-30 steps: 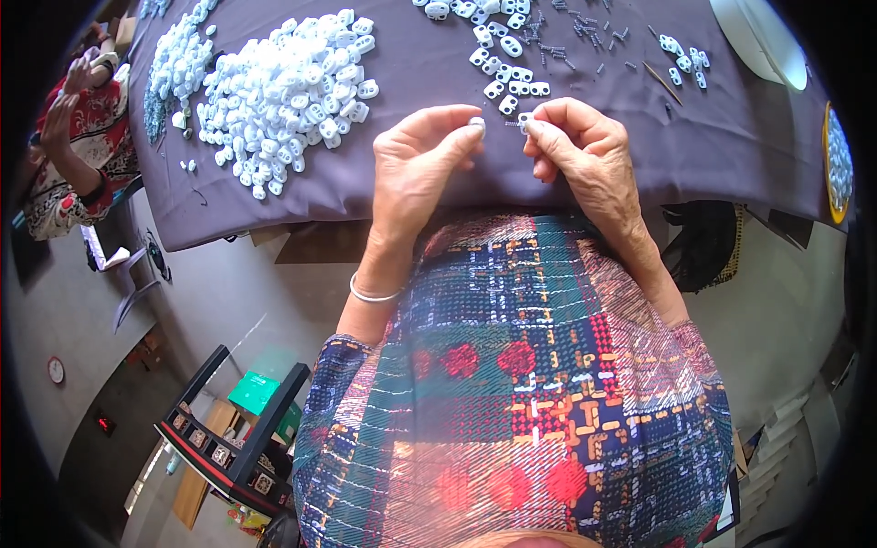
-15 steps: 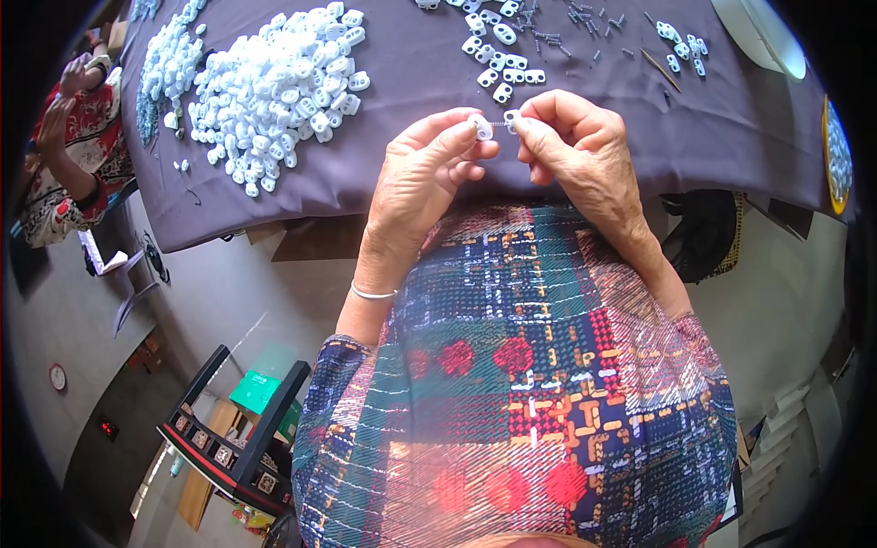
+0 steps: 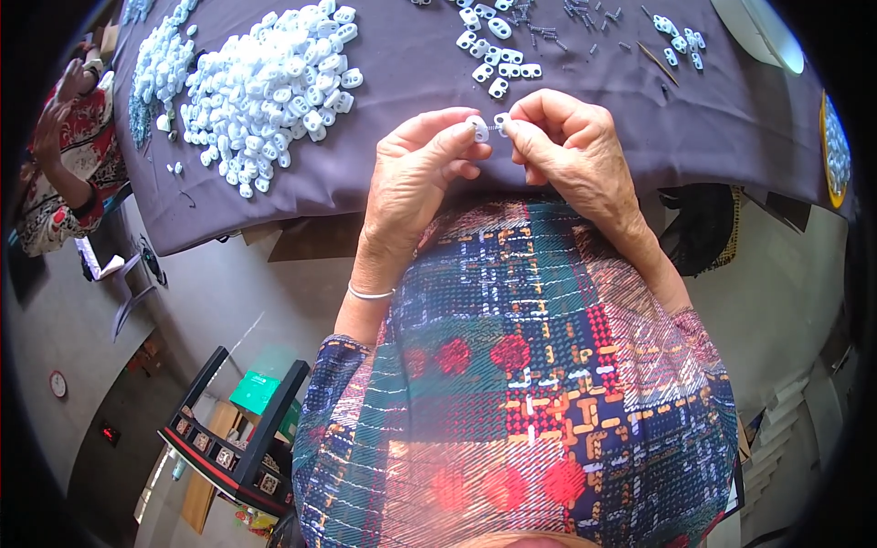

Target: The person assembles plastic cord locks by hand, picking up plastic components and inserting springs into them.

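Observation:
My left hand (image 3: 416, 169) pinches a white oval plastic cord-lock piece (image 3: 478, 129) between thumb and fingertips. Facing it, my right hand (image 3: 580, 155) grips a white two-hole cord-lock piece (image 3: 501, 122). A thin metal spring (image 3: 491, 127) spans the small gap between the two pieces. Both hands hover over the near edge of the dark tablecloth (image 3: 402, 68). Just beyond them lie several loose two-hole cord-lock pieces (image 3: 507, 69), and small metal springs (image 3: 548, 34) are scattered farther off.
A large heap of white cord-lock pieces (image 3: 274, 91) covers the left side. At the right are a pointed wooden stick (image 3: 659, 65), a small cord-lock group (image 3: 679, 43), a white bowl (image 3: 776, 41) and a yellow-rimmed container (image 3: 830, 155). Another person's arm (image 3: 59, 169) shows at far left.
My two hands have come slightly closer together, and the gap spanned by the spring looks shorter. The whole view has shifted a little.

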`<state>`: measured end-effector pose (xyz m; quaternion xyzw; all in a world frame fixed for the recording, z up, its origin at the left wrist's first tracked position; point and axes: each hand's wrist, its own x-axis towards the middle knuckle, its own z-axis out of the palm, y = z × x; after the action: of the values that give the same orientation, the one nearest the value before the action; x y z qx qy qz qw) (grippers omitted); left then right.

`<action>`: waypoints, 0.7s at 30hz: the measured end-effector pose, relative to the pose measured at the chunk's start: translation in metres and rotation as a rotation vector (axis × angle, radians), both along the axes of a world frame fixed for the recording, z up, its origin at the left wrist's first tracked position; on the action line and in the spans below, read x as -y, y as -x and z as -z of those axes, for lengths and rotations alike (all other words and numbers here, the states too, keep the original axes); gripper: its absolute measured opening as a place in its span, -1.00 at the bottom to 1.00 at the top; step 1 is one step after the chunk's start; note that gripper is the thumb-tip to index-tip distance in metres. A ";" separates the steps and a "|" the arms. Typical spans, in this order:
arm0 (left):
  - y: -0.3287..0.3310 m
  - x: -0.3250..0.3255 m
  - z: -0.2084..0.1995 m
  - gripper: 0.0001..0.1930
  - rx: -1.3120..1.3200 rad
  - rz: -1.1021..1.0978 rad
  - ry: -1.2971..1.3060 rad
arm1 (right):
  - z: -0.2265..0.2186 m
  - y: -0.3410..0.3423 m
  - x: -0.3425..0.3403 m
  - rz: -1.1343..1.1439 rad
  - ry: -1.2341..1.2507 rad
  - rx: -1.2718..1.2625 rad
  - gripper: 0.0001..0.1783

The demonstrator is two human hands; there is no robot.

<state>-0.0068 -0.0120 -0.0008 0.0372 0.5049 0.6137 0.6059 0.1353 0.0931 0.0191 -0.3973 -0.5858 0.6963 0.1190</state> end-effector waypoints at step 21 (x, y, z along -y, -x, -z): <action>-0.003 0.001 -0.001 -0.82 -0.107 -0.006 -0.028 | -0.001 0.002 0.002 -0.040 -0.048 0.047 -0.86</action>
<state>-0.0034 -0.0131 0.0003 0.0771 0.5278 0.6197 0.5758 0.1334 0.0911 0.0202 -0.3990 -0.6127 0.6748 0.1006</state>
